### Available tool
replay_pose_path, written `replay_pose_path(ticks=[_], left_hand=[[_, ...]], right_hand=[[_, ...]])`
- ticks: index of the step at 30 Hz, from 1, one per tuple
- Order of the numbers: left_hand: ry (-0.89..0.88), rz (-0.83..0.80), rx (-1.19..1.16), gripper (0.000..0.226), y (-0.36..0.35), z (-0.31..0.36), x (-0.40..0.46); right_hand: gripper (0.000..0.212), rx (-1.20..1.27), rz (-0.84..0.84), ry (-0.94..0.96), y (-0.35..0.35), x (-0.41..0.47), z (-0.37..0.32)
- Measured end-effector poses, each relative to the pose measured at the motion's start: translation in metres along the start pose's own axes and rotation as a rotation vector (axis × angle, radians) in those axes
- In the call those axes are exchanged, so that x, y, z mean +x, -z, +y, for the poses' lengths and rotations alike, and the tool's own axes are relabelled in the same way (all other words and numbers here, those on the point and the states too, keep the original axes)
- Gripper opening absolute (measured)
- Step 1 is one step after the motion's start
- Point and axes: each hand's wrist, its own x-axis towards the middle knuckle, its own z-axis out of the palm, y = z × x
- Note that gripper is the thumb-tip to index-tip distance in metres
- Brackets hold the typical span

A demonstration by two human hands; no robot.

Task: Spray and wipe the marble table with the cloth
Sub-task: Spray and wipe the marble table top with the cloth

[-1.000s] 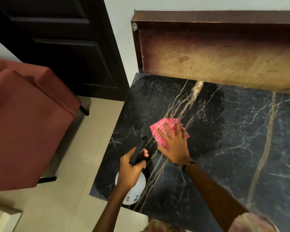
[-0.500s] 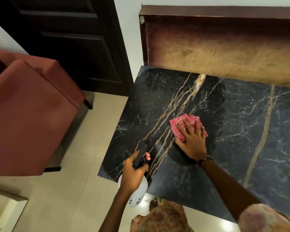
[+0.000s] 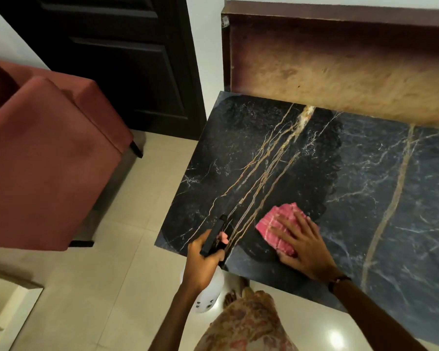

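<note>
Flat, right hand (image 3: 303, 245) presses cloth (image 3: 280, 228) onto table (image 3: 251, 153); left hand's (image 3: 203, 262) fingers grip spray bottle (image 3: 208, 297).

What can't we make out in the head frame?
- Spray bottle: the left hand covers its neck and trigger; fill level unreadable.
- Pink cloth: near half under the right hand.
- Marble table: right end cut by the frame edge.
- Wetness of the marble: glare, cannot tell.
</note>
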Motion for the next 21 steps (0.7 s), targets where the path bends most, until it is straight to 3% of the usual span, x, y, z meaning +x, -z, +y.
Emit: replay_pose_path(ticks=[5, 7, 11, 15, 17, 21], left_hand=[[-0.004, 0.059, -0.047, 0.028, 0.01, -0.012, -0.014], [-0.004, 0.083, -0.032, 0.031, 0.014, -0.015, -0.02], [0.008, 0.134, 0.017, 0.039, 0.02, -0.017, -0.026], [0.019, 0.138, 0.018, 0.044, 0.023, -0.016, -0.033], [0.031, 0.16, 0.019, 0.043, 0.026, -0.019, -0.036], [0.038, 0.175, 0.011, 0.038, 0.03, -0.02, -0.042]], right_hand=[[0.072, 0.084, -0.03, -0.323, 0.006, 0.061, -0.024], [0.073, 0.092, -0.024, -0.269, -0.001, 0.085, -0.059], [0.066, 0.053, -0.018, 0.088, -0.02, 0.069, -0.119], [0.062, 0.033, -0.031, 0.239, -0.024, -0.003, -0.093], [0.06, 0.025, -0.019, 0.22, -0.018, -0.028, -0.059], [0.067, 0.06, -0.024, -0.076, -0.002, -0.012, -0.033]])
